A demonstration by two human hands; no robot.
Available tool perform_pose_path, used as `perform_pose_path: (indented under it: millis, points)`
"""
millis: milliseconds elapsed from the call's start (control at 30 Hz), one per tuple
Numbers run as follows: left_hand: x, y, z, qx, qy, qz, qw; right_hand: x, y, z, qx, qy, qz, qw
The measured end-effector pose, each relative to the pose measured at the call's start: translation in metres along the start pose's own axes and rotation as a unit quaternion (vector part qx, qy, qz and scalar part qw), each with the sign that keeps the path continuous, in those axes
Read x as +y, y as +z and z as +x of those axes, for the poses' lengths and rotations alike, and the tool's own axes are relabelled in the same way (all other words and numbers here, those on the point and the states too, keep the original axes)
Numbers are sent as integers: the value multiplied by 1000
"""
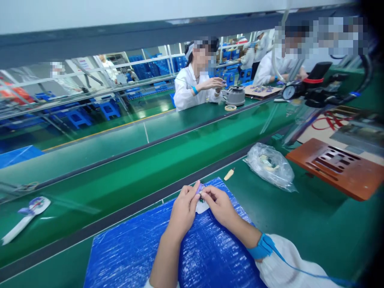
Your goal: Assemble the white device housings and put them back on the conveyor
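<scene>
Over the blue plastic-wrapped board (135, 244), my two hands meet around a small white-and-purple part (202, 207) with something dark green inside it. My left hand (184, 208) is closed on its left side, the index finger stretched along the purple piece. My right hand (220, 204) is closed too, with thumb and fingertips pinched at the upper middle of the part; whatever small piece they pinch is hidden. A blue wrist strap (261, 247) with a cord circles my right wrist.
A similar white-and-purple item (36, 206) with a long white handle lies on the green belt (126, 182). To the right are a beige pointed piece (229, 174), a clear plastic bag (270, 166) and an orange fixture plate (339, 170). Co-workers (195, 86) sit across the belt.
</scene>
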State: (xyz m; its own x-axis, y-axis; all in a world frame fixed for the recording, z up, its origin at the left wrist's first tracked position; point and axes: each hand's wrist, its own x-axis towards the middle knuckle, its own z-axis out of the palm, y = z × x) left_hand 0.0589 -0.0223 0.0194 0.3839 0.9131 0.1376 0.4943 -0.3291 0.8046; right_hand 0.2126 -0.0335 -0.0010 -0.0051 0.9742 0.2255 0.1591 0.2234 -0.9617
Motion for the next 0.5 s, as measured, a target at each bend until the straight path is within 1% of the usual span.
perform_pose_path:
  millis: [67, 100, 167, 200, 267, 333, 367, 400, 433, 467, 500]
  points:
    - [2, -5, 1, 41, -12, 0, 999, 2, -2, 0, 53, -33, -27, 998]
    - [1, -10, 4, 69, -24, 6, 997, 5, -4, 0, 85, -39, -44, 995]
    - [-6, -29, 18, 143, -58, 33, 987, 14, -7, 3, 122, -28, -64, 990]
    - [-11, -42, 28, 183, -78, 51, 979, 19, -8, 4, 125, -19, -67, 990]
    - [-25, -73, 50, 248, -113, 82, 959, 29, -10, 8, 108, -8, -69, 992]
    - [-37, -102, 71, 287, -139, 94, 943, 36, -10, 10, 83, -4, -74, 994]
    - [-42, -112, 78, 302, -149, 92, 937, 38, -10, 10, 74, -2, -76, 994]
    - [-45, -116, 82, 316, -156, 88, 932, 39, -10, 10, 69, 1, -76, 995]
    - [-46, -115, 83, 328, -162, 80, 927, 39, -10, 10, 66, 6, -74, 995]
    - [-45, -107, 80, 336, -164, 70, 925, 39, -11, 10, 66, 15, -69, 995]
    - [-41, -95, 74, 339, -163, 57, 925, 38, -11, 10, 65, 26, -64, 995]
